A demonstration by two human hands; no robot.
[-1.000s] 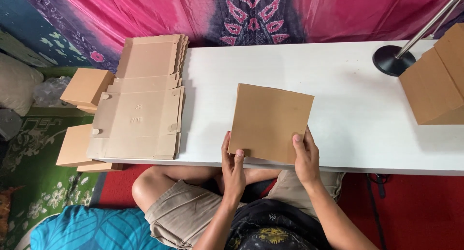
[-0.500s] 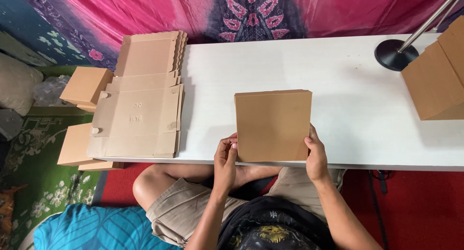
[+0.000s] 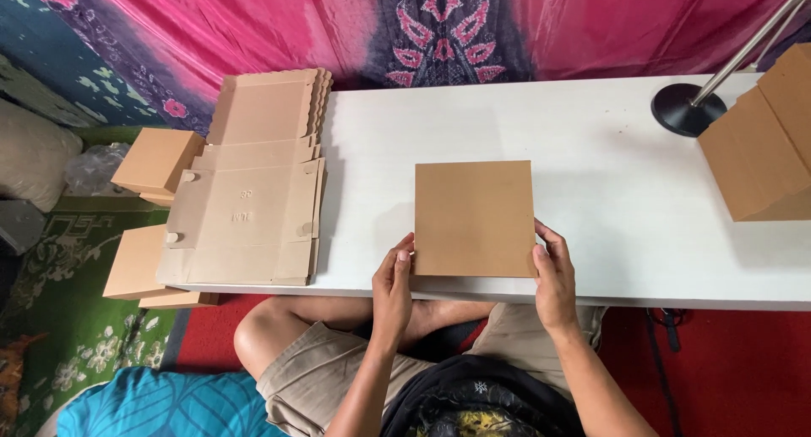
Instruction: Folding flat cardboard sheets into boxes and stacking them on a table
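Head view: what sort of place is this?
Probably a home corner used for packing or box folding. A person sits on the floor at a low white table, a stack of flat cardboard blanks at its left end, a patterned cloth hung behind, both hands on a square folded box.

A single head-worn camera looks steeply down from just above the seated person, facing forward across the long white bench (image 3: pixel 591 124) toward the pink patterned cloth backdrop (image 3: pixel 253 23).
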